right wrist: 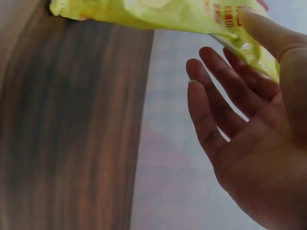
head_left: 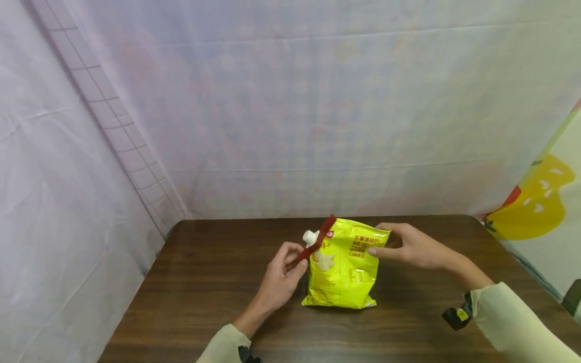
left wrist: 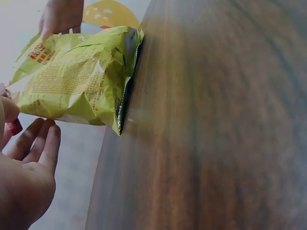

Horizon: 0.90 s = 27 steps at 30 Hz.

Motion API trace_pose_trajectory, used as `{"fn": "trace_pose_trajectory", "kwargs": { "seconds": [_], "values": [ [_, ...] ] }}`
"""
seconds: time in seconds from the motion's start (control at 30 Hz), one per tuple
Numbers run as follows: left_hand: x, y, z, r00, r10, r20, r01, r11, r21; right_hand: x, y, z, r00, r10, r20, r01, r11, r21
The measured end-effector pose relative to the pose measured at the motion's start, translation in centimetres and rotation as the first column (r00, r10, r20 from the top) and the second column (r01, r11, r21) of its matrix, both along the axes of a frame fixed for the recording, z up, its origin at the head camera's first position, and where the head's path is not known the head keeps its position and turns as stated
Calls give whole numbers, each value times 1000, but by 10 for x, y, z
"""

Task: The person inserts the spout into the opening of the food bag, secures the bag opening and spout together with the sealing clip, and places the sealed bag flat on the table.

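Observation:
A yellow snack bag [head_left: 346, 275] with red print stands slightly tilted on the dark wooden table. A dark red bag clip [head_left: 321, 237] with a white spout cap [head_left: 310, 238] runs slantwise along its upper left edge. My left hand [head_left: 278, 283] pinches the lower end of the clip between thumb and fingers. At the bag's upper right corner, my right hand [head_left: 416, 247] pinches the edge, thumb on the front and fingers behind. In the right wrist view, the other fingers [right wrist: 204, 108] of that hand spread loosely below the bag [right wrist: 158, 15].
The brown wooden table [head_left: 199, 282] reaches back to a pale patterned curtain [head_left: 313, 111]. White cloth [head_left: 59, 201] hangs at the left. A yellow printed shape [head_left: 528, 209] shows on the right side wall.

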<state>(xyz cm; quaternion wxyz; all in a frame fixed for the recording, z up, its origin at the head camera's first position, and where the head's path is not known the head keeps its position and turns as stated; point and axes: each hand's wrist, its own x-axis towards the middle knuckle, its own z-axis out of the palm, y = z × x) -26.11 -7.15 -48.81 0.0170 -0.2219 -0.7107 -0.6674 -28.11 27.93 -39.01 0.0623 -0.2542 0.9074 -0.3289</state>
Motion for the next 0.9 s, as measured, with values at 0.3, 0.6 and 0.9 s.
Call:
{"fn": "trace_pose_trajectory", "kwargs": {
  "seconds": [0.3, 0.6, 0.9],
  "values": [
    [-3, 1, -5, 999, -33, 6, 33, 999, 3, 10, 6, -32, 997, 46, 63, -39, 993, -108],
    [-2, 3, -4, 997, -59, 49, 58, 998, 13, 20, -1, -61, 1000, -2, -29, -4, 979, -202],
    [-4, 1, -7, 999, -27, 39, 28, 999, -22, 27, -7, -73, 997, -70, 32, 76, 955, -287]
  ]
}}
